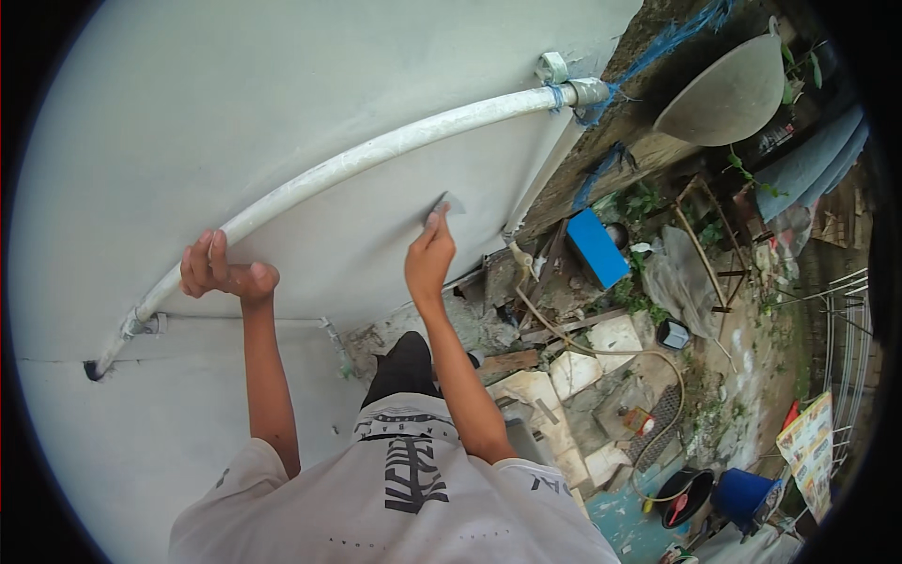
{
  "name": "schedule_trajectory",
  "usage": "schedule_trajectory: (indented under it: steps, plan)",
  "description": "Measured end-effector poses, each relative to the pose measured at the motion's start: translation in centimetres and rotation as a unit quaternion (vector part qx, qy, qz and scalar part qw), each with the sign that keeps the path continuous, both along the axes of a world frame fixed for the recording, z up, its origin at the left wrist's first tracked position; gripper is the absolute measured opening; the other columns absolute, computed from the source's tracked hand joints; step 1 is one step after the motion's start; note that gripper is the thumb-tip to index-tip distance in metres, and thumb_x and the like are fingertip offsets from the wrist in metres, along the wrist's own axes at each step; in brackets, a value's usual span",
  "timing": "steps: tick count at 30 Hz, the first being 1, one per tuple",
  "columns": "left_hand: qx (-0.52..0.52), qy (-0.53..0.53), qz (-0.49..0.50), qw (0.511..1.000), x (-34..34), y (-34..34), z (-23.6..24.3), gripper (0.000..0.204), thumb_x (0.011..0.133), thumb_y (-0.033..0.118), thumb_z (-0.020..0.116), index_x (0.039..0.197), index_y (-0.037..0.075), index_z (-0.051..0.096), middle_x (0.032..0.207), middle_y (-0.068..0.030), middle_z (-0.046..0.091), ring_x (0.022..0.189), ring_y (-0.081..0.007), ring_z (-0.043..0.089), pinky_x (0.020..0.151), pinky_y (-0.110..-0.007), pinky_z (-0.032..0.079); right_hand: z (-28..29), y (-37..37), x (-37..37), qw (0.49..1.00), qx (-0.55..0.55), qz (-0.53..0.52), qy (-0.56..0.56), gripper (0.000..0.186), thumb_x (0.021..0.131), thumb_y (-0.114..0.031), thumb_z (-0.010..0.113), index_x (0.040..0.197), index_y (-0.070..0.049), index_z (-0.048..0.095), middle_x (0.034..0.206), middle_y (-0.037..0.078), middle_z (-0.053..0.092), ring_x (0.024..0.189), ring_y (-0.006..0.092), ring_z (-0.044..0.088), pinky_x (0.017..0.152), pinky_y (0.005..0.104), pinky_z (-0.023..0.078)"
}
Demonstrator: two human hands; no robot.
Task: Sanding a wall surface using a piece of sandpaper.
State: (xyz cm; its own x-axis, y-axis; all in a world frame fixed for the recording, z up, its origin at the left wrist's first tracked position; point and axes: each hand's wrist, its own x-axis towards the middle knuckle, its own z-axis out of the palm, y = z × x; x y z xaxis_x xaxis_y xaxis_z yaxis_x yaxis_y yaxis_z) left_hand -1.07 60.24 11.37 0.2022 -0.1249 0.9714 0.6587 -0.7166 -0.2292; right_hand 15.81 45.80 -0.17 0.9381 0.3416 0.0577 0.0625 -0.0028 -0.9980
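Note:
A long white pipe (376, 150) runs aslant along the pale grey wall (178, 122), held off it by clamps. My left hand (225, 268) grips this pipe toward its lower left end, with fingers curled over the top. Below the pipe, my right hand (430, 258) is closed around a small flat grey scraper (451, 203). Its wedge-shaped blade lies at the wall surface; the handle is hidden in my fingers. The wall around the blade looks smooth, with faint smears.
Blue cord ties the pipe's far end beside a grey bowl-shaped pan (728, 94). Down on the cluttered ground are a blue box (598, 247), broken tiles (615, 340), a winding hose (601, 352), a black basin (686, 496) and a blue bucket (744, 498).

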Motion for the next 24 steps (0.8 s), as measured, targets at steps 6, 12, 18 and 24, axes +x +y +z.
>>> schedule_trajectory:
  steps: [6, 12, 18, 24]
  plan:
    - [-0.005, -0.016, 0.010, 1.000, -1.4, 0.2, -0.5, 0.048, 0.093, 0.042, 0.031, 0.123, 0.016, 0.059, 0.123, 0.0003, 0.057, 0.126, -0.0226, 0.037, 0.109, -0.041, 0.017, -0.4, -0.5, -3.6, 0.997, 0.017, 0.060, -0.037, 0.046, 0.107, -0.019, 0.041, 0.133, 0.017, 0.048, 0.129, 0.032, 0.059, 0.125, 0.0325, 0.058, 0.103, 0.0335, 0.045]
    - [-0.018, -0.018, -0.020, 0.999, 0.7, -1.0, -1.2, 0.046, 0.094, 0.044, 0.034, 0.121, 0.020, 0.063, 0.123, 0.0038, 0.060, 0.126, -0.0200, 0.039, 0.110, -0.041, 0.015, -3.6, -5.3, -3.1, 0.937, 0.187, 0.121, 0.269, 0.040, 0.108, -0.023, 0.040, 0.116, 0.013, 0.056, 0.108, 0.016, 0.064, 0.105, 0.0214, 0.064, 0.094, 0.0367, 0.054]
    - [-0.032, -0.033, -0.020, 0.999, -0.5, -0.8, -1.0, 0.043, 0.097, 0.042, 0.034, 0.120, 0.024, 0.065, 0.122, 0.0068, 0.060, 0.128, -0.0170, 0.039, 0.115, -0.039, 0.010, -5.6, -6.4, 0.9, 0.945, 0.166, 0.069, 0.272, 0.039, 0.108, -0.026, 0.042, 0.106, 0.008, 0.059, 0.104, 0.011, 0.064, 0.094, 0.0183, 0.064, 0.094, 0.0394, 0.054]
    - [-0.027, -0.012, -0.028, 0.999, -1.1, -0.1, -2.1, 0.051, 0.093, 0.041, 0.033, 0.124, 0.015, 0.063, 0.127, 0.0007, 0.059, 0.131, -0.0222, 0.039, 0.113, -0.042, 0.014, 0.5, -2.5, 2.0, 0.977, -0.148, 0.006, -0.153, 0.042, 0.103, -0.010, 0.039, 0.135, 0.016, 0.046, 0.109, 0.033, 0.065, 0.107, 0.0445, 0.063, 0.094, 0.0446, 0.049]
